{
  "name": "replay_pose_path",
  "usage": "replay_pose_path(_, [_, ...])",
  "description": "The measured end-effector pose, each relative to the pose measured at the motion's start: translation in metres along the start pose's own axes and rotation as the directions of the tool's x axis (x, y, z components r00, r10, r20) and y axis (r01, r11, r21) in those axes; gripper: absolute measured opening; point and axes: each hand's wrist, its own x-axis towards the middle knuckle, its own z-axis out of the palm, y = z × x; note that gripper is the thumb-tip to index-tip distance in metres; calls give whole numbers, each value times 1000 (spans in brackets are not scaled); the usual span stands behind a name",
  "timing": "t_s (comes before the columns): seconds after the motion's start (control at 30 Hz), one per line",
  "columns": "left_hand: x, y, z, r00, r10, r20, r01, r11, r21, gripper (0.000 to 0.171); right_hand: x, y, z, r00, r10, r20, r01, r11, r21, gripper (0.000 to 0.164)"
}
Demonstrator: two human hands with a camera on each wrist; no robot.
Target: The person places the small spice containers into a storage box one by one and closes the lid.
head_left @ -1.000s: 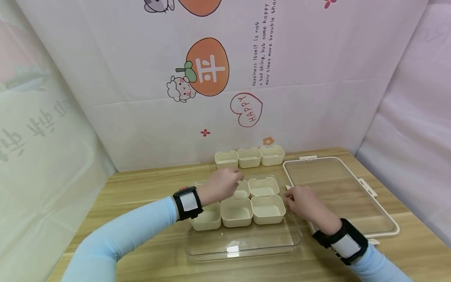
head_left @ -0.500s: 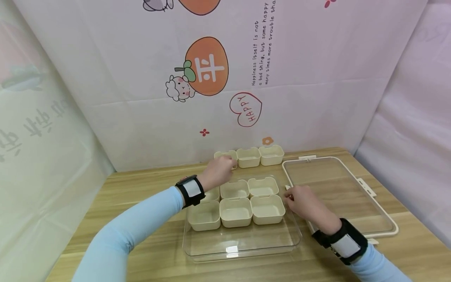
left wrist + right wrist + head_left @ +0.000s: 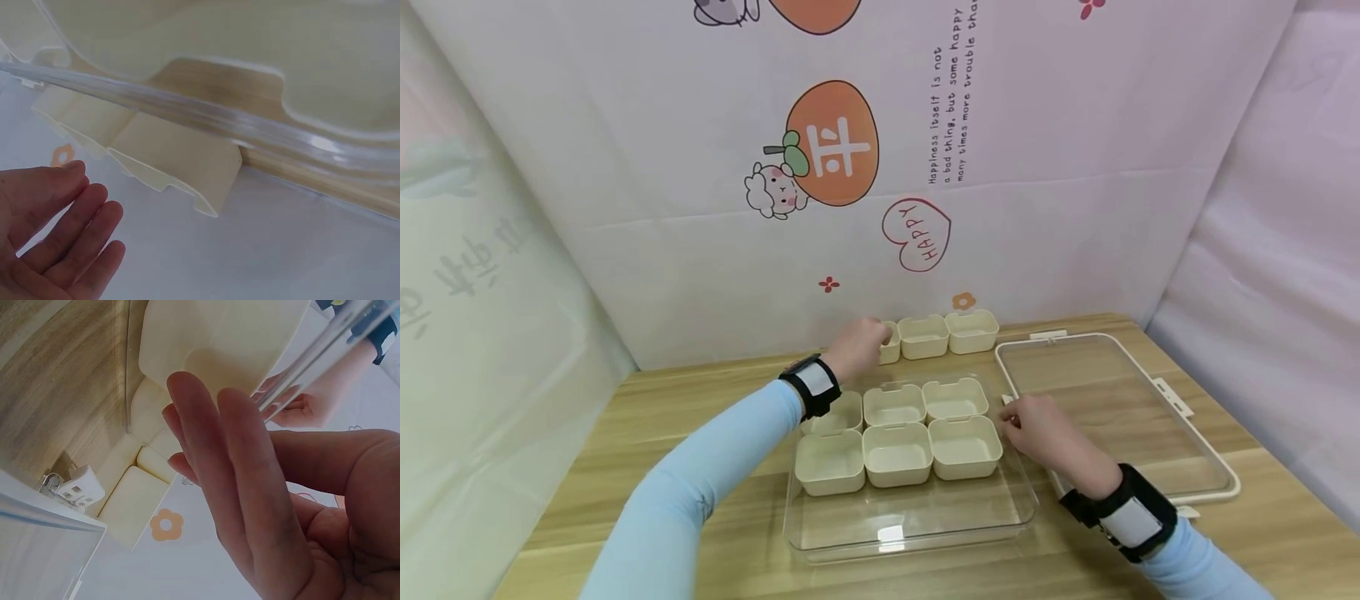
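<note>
My left hand [image 3: 856,348] reaches to the leftmost cream cup [image 3: 181,150] of the back row. In the left wrist view its fingers are loosely bent, with a gap between them and the cup. My right hand [image 3: 1048,433] is at the right side of a clear plastic box [image 3: 917,537], its thumb and fingertips pinching the rim. In the right wrist view the fingers [image 3: 206,456] hide part of that rim. Inside the box several cream cups [image 3: 897,454] stand in two rows, open side up; my left wrist partly covers the back left one.
A clear lid [image 3: 1120,417] with a white frame and clips lies flat on the wooden table [image 3: 700,467], right of the box. Two more cream cups, a middle one [image 3: 923,337] and a right one [image 3: 972,332], stand against the printed cloth [image 3: 1037,225] behind.
My left hand has moved back and away, from above the cups in the box to the leftmost cup of the back row. The right hand stays at the box rim.
</note>
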Motion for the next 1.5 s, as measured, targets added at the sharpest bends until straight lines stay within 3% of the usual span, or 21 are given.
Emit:
replay_pose_path(0.27, [10,-10,3,999,-13,39,12,1000,5,26,0,1,1,1000,-8,-20,8,1000,-5,15])
replay_pose_path(0.43, [17,-17,10,999,-11,48,8,998,59,19,1,1,2,1000,-2,-11,2,1000,-10,16])
replay_pose_path(0.7, [25,-28,18,997,-19,69,11,994,106,23,0,-1,0,1000,-2,-6,2,1000,4,20])
replay_pose_path(1.5, [22,-33,29,998,-49,49,41,988,150,18,0,-2,2,999,-24,-34,23,999,-30,17])
